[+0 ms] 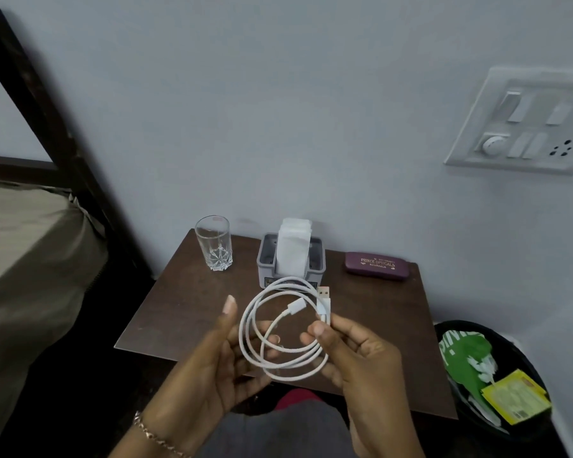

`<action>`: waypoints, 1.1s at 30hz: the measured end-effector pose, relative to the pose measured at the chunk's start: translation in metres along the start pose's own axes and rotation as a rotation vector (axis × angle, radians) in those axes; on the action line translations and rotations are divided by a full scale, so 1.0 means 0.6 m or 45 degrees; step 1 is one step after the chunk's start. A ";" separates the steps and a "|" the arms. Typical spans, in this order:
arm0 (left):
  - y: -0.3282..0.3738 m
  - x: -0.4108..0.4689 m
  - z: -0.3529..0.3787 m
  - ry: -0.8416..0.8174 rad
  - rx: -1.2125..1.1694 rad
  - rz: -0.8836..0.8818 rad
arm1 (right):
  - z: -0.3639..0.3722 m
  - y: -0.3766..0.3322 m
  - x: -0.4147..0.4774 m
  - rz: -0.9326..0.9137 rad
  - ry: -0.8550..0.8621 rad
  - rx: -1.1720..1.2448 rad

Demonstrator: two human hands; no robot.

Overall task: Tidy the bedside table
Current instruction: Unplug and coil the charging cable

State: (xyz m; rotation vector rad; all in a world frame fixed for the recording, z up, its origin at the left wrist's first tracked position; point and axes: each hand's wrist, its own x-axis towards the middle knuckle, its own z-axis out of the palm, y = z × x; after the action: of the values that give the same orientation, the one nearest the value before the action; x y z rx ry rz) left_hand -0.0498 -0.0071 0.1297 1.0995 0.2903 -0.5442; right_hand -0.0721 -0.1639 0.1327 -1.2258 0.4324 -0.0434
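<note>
Behind the coiled cable [324,307], left hand [209,361] fingers [269,339] partly hidden.

Left hand [209,365] curled, right hand [361,361] pinching

Matt dark wooden bedside table [192,312]; clear cut glass tumbler [213,242]; smooth white plastic-coated USB cable [255,312]; glossy maroon spectacle case [376,265].
</note>
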 end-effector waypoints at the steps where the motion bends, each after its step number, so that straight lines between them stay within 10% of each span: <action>1: -0.002 -0.005 0.004 0.000 0.051 0.012 | 0.002 0.002 -0.001 -0.019 0.021 -0.032; 18: -0.027 0.009 0.007 0.105 -0.282 0.003 | 0.008 0.029 0.005 0.187 -0.014 0.203; 26: -0.033 0.033 0.024 0.059 -0.714 0.029 | 0.026 0.049 0.012 0.341 -0.120 0.889; 33: -0.024 0.029 0.011 -0.158 -0.681 -0.049 | 0.010 0.036 0.019 0.174 -0.191 0.517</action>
State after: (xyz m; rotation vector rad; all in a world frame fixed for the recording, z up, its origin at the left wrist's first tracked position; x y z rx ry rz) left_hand -0.0434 -0.0228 0.1132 0.5416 0.3252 -0.5263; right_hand -0.0638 -0.1543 0.1112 -0.7919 0.3540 0.0747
